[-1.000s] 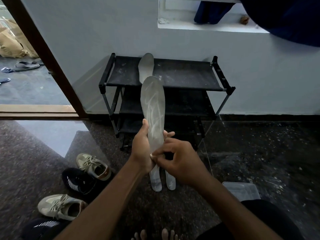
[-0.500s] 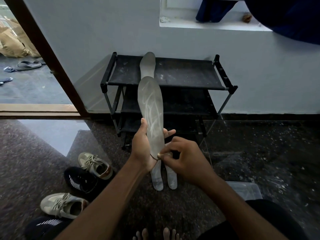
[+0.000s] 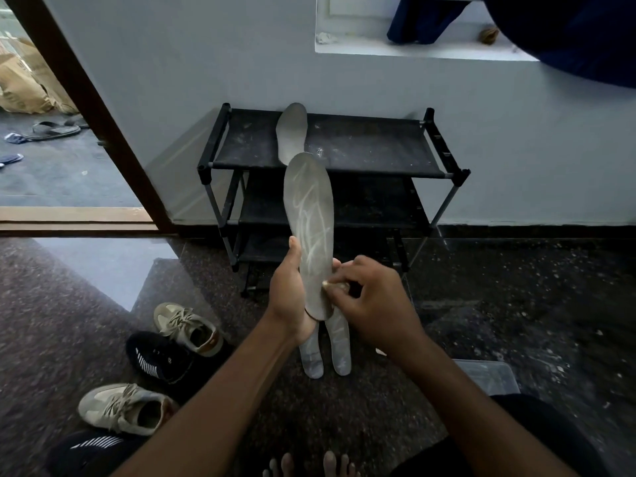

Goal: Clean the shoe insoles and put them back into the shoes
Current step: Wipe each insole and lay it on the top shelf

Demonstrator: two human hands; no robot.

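Note:
My left hand (image 3: 289,297) grips a grey insole (image 3: 309,215) by its heel end and holds it upright, toe up, with pale streaks across its face. My right hand (image 3: 371,301) pinches a small pale object (image 3: 332,286) against the insole's lower right edge. Two more grey insoles (image 3: 339,352) lie side by side on the floor under my hands. Another insole (image 3: 290,132) lies on the top shelf of the black shoe rack (image 3: 378,146). Two beige sneakers (image 3: 187,327) (image 3: 124,409) and two black sneakers (image 3: 161,359) (image 3: 89,449) sit on the floor at the left.
A clear plastic lid or container (image 3: 488,375) lies on the floor at the right, near my knee. My toes (image 3: 309,468) show at the bottom edge. The open doorway (image 3: 51,160) at the left leads outside, where sandals lie. The dark stone floor is dusty at the right.
My right hand has slid along the insole's lower edge toward the right side. The insole has tilted slightly, and my view has shifted a little.

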